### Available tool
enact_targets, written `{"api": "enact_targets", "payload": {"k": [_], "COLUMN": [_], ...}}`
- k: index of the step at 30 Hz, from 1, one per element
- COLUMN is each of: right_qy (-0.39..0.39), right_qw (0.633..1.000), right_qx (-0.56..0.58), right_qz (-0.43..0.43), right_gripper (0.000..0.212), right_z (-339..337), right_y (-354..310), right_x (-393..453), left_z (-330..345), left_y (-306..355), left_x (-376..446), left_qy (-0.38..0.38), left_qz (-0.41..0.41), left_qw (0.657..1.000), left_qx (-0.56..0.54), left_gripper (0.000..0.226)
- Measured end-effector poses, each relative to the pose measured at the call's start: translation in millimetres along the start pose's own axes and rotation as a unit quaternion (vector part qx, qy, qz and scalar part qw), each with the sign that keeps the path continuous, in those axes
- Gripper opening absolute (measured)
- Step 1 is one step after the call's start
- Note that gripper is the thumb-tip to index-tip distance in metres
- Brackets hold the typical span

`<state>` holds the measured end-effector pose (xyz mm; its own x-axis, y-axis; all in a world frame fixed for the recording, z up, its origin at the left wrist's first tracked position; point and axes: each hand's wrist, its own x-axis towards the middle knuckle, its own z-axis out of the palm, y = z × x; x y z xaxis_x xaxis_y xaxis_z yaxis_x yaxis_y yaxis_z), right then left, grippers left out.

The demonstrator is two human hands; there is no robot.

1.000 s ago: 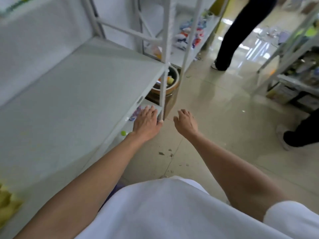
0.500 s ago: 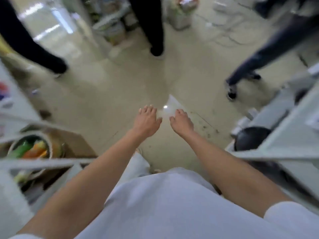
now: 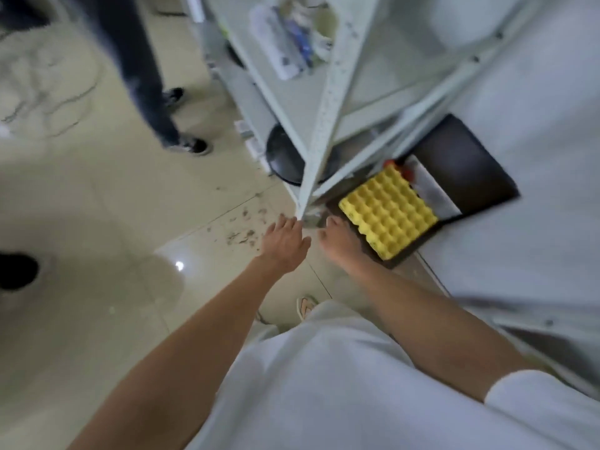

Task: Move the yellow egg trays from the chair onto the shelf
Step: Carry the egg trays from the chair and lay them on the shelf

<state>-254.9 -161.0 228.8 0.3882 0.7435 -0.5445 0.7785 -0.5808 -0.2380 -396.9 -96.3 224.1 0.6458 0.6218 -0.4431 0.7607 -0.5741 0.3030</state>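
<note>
Count from your head cam, blurry:

You've got one yellow egg tray (image 3: 388, 216) visible as a top face, stack depth can't tell; one dark chair (image 3: 467, 177) under it; two bare hands, left (image 3: 284, 243) and right (image 3: 339, 243); one white shelf unit (image 3: 324, 125); one dark round pan (image 3: 285, 157); two bystander shoes (image 3: 194, 146) together, a third dark shoe (image 3: 16, 271) at left.

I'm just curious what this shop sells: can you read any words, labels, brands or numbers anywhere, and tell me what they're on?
No text can be read anywhere in this view.
Packaged goods on the shelf: blue and white printing, too blurred to read.
Small tags at the lower shelf edge: too small and blurred to read.
Yellow egg tray on the dark chair: no printing visible.
</note>
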Motion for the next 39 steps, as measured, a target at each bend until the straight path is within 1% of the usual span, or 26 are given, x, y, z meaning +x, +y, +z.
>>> {"api": "enact_targets", "payload": {"k": [2,4,6,9,11,17,19,22,24,26,28,31,33,34,35,37,39], "right_qy": [0.002,0.002,0.024,0.053,0.056,0.035,0.027,0.005,0.001,0.022,0.054,0.103,0.131,0.147,0.158,0.167,0.171], "right_qw": [0.997,0.989,0.977,0.952,0.940,0.897,0.888,0.876,0.849,0.830,0.817,0.793,0.770,0.758,0.749,0.747,0.754], "right_qx": [0.024,0.047,0.075,0.147,0.174,0.257,0.276,0.310,0.347,0.379,0.395,0.407,0.417,0.420,0.419,0.402,0.365], "right_qz": [0.075,0.139,0.197,0.263,0.289,0.359,0.366,0.371,0.398,0.409,0.417,0.441,0.465,0.477,0.488,0.503,0.519], "right_gripper": [0.051,0.052,0.050,0.048,0.047,0.042,0.041,0.045,0.050,0.051,0.044,0.032,0.032,0.033,0.035,0.036,0.030], "right_z": [5,14,28,50,66,82,83,84,86,90,98,110,121,126,132,143,153], "right_y": [27,55,81,109,124,167,178,200,219,240,261,296,321,332,341,353,361], "right_x": [-19,-42,-62,-91,-101,-73,-56,-20,11,42,72,117,145,158,171,193,210], "left_z": [9,22,34,46,51,58,58,58,64,69,80,99,118,127,135,153,167], "left_y": [15,32,48,70,83,96,96,98,101,108,114,124,131,134,135,133,130], "left_x": [10,15,22,34,45,89,106,144,177,217,261,330,375,397,418,449,463], "left_qy": [-0.036,-0.073,-0.089,-0.123,-0.136,-0.135,-0.136,-0.148,-0.155,-0.178,-0.178,-0.146,-0.112,-0.105,-0.109,-0.117,-0.082], "left_qz": [0.052,0.119,0.183,0.247,0.271,0.306,0.303,0.276,0.247,0.206,0.190,0.144,0.116,0.101,0.090,0.066,0.051], "left_qw": [0.998,0.988,0.972,0.945,0.931,0.916,0.916,0.927,0.935,0.939,0.938,0.966,0.982,0.986,0.987,0.985,0.990], "left_qx": [0.031,0.073,0.114,0.174,0.204,0.222,0.224,0.205,0.200,0.208,0.228,0.155,0.096,0.076,0.077,0.104,0.101], "left_gripper": [0.053,0.053,0.054,0.055,0.056,0.052,0.050,0.048,0.048,0.048,0.044,0.037,0.048,0.054,0.056,0.050,0.040]}}
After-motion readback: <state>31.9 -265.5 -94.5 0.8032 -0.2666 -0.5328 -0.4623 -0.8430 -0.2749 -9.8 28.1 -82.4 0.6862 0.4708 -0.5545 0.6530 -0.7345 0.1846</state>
